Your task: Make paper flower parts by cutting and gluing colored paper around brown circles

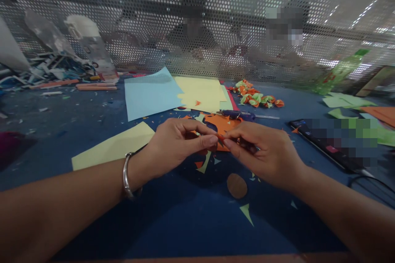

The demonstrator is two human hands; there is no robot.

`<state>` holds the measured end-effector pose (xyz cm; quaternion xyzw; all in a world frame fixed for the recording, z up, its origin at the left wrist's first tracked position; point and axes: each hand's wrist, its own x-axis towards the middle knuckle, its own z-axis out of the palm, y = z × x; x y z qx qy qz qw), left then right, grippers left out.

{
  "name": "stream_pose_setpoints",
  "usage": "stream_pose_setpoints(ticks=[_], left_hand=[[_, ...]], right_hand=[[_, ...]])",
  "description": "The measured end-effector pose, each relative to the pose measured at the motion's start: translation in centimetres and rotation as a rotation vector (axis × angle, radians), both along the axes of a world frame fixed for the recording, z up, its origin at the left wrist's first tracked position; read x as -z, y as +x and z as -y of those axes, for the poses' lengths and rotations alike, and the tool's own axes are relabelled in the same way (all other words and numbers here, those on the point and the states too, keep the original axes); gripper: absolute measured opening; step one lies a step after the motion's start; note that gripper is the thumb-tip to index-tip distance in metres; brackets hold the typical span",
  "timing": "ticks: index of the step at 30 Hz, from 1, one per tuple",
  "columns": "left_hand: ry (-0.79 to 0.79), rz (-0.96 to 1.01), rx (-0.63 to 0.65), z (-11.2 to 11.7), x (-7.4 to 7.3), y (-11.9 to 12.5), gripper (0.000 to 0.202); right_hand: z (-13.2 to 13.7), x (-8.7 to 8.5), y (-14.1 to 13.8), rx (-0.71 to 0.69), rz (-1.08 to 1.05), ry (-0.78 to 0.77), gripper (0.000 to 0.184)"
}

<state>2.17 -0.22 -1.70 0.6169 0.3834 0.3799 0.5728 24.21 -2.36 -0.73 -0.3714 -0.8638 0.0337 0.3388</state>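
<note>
Between the fingertips of both hands is a small piece of orange paper point(220, 136), mostly covered by the fingers. My left hand point(182, 139), with a silver bangle on its wrist, pinches it from one side. My right hand point(262, 148) pinches it from the other, with something dark partly hidden under its fingers. Behind the hands lies a larger cut sheet of orange paper point(226, 123). Below them, a brown round disc point(237, 185) rests on the blue table among paper scraps point(247, 213).
Blue point(151, 92) and yellow sheets point(200, 90) lie at the back, near crumpled orange and green paper pieces point(256, 99) and a purple-handled tool point(237, 114). A phone point(324, 144) with a cable is at right. A bottle point(95, 49) stands left. People sit behind a perforated screen.
</note>
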Motion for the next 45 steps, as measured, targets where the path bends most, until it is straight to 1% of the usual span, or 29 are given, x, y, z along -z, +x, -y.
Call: stream_pose_setpoints(ticks=[3, 8, 12, 19, 24, 30, 33, 36, 40, 45], left_hand=[[0.001, -0.014, 0.013, 0.04, -0.09, -0.04, 0.021], [-0.003, -0.040, 0.053, -0.11, 0.23, -0.27, 0.025], [-0.012, -0.034, 0.065, -0.24, 0.26, -0.33, 0.024], [-0.151, 0.064, 0.120, -0.13, -0.09, -0.21, 0.022], [-0.213, 0.103, 0.095, -0.13, -0.07, -0.23, 0.022], [-0.180, 0.107, 0.051, -0.22, -0.13, -0.26, 0.022], [-0.161, 0.103, 0.050, -0.23, -0.15, -0.26, 0.023], [-0.167, 0.097, 0.046, -0.17, -0.28, -0.17, 0.022], [-0.181, 0.105, 0.045, -0.10, -0.40, -0.06, 0.022], [-0.166, 0.082, 0.056, -0.21, -0.03, -0.29, 0.024]], right_hand=[[-0.02, -0.03, 0.03, 0.009, 0.004, -0.005, 0.012], [-0.12, 0.01, 0.08, -0.006, 0.009, 0.004, 0.008], [-0.12, 0.16, 0.10, -0.004, -0.001, 0.011, 0.008], [-0.01, 0.33, 0.22, -0.006, -0.051, 0.034, 0.007], [-0.12, 0.07, 0.37, -0.047, 0.002, 0.047, 0.006], [-0.25, -0.32, 0.47, -0.094, -0.001, 0.013, 0.008], [-0.29, -0.34, 0.42, -0.094, 0.001, 0.036, 0.007], [-0.31, -0.33, 0.39, -0.104, 0.014, 0.049, 0.010], [-0.32, -0.33, 0.43, -0.105, 0.026, 0.036, 0.010], [-0.41, -0.21, 0.45, -0.118, 0.038, 0.037, 0.009]])
